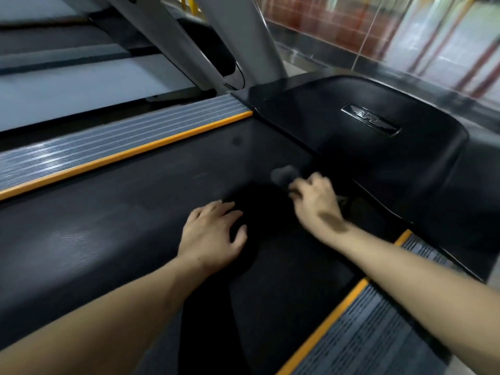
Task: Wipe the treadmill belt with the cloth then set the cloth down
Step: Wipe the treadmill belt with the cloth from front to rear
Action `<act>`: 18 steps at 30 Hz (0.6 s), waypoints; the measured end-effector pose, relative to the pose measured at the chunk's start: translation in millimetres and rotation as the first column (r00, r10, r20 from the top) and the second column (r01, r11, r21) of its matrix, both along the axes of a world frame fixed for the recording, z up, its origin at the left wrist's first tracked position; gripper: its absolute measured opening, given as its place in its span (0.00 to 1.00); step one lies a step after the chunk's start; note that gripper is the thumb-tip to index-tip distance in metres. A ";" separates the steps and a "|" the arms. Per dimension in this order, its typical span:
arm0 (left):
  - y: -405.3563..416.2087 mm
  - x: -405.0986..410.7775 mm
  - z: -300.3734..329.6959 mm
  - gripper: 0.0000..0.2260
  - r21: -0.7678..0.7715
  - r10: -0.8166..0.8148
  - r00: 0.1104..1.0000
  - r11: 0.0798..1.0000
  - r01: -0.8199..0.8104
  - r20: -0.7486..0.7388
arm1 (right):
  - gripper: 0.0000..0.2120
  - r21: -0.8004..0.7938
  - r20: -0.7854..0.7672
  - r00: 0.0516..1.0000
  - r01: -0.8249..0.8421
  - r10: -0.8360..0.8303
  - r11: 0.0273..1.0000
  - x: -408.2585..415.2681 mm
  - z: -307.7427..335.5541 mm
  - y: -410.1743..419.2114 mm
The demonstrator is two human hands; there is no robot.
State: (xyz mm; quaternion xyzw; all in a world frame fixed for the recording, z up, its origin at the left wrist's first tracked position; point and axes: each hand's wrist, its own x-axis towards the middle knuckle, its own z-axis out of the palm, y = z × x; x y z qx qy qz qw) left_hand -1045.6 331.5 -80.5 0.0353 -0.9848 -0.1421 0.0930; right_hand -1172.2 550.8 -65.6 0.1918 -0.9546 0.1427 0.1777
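The dark treadmill belt runs across the middle of the view. My right hand grips a small dark grey cloth, bunched up and pressed on the belt close to the black motor cover. My left hand rests flat on the belt with its fingers spread, a little to the left of and nearer to me than the right hand. The picture is blurred by motion, so the cloth's folds are hard to make out.
A glossy black motor cover with a metal badge rises just beyond the cloth. Ribbed grey side rails with orange edging flank the belt on both sides. A grey upright post stands at the back; a glass wall lies at the far right.
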 end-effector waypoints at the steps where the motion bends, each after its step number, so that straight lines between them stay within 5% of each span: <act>1: 3.6 1.2 -2.5 0.26 0.013 0.014 1.000 1.000 -0.014 0.002 | 0.08 -0.008 0.016 0.995 -0.099 0.099 0.995 21.7 -4.3 -4.7; 5: 6.2 7.7 -14.2 0.27 -0.013 0.016 0.999 1.000 -0.017 -0.030 | 0.10 0.032 0.038 0.960 -0.277 0.276 0.960 16.8 -7.1 9.3; 11: 10.1 6.8 -12.9 0.24 -0.015 0.028 0.998 0.999 -0.029 -0.059 | 0.09 0.040 -0.029 0.975 0.220 -0.219 0.975 -52.8 -0.2 46.2; 18: 9.4 8.1 -9.7 0.20 -0.041 -0.021 0.997 0.999 0.019 -0.073 | 0.09 -0.025 0.077 0.961 -0.265 0.266 0.964 62.0 -5.7 7.6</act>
